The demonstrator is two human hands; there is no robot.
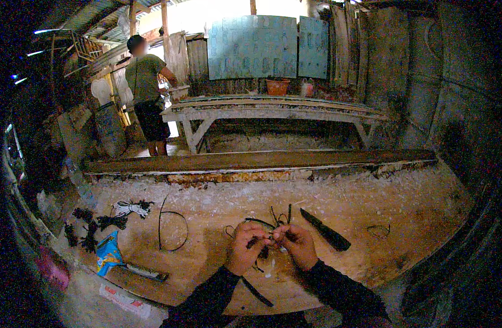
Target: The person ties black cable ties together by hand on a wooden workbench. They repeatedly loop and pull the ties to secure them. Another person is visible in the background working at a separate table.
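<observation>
My left hand (246, 247) and my right hand (296, 246) meet over the wooden tabletop (201, 210), fingertips pinched together. Between them is a thin black cord (262, 221), whose loops and loose ends stick out above and below the fingers. The exact part gripped is partly hidden by the fingers. To the right of my right hand lies a long dark knife-shaped tool (326, 229). A black strip (256, 292) rests just below my left hand.
Left on the table are a curved black cord (160, 224), a white cord bundle (131, 208), black cord bundles (89, 236), a blue snack packet (108, 253) and a plastic bottle (79, 180). A small cord loop (379, 230) lies right. Beyond, a person (147, 90) stands beside a bench (273, 112).
</observation>
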